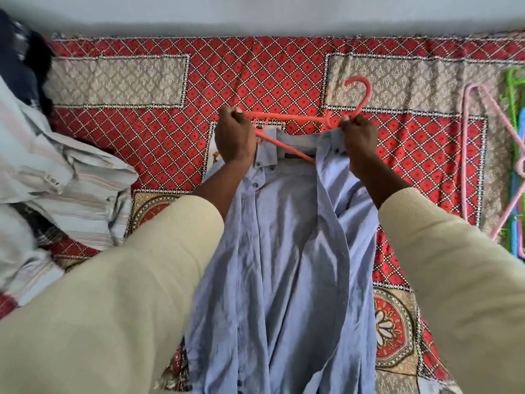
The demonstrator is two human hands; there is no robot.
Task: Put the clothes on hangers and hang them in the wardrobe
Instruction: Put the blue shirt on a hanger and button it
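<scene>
Both hands, left point(233, 135) and right point(360, 137), grip a red hanger point(287, 116) and blue shirt point(284, 237) over the patterned bed point(255, 69), striped clothes point(65, 177) piled left, spare hangers point(477, 166) lying right

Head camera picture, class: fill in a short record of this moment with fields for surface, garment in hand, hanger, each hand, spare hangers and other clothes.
surface: patterned red bedspread
garment in hand: light blue shirt, buttons undone, collar end raised
hanger: red hanger, partly inside the shirt's collar, hook pointing away from the person
left hand: grips the hanger's left end
right hand: grips the shirt's shoulder at the hanger's neck
spare hangers: pink, green and blue, lying at the right edge
other clothes: striped shirts piled at the left
</scene>
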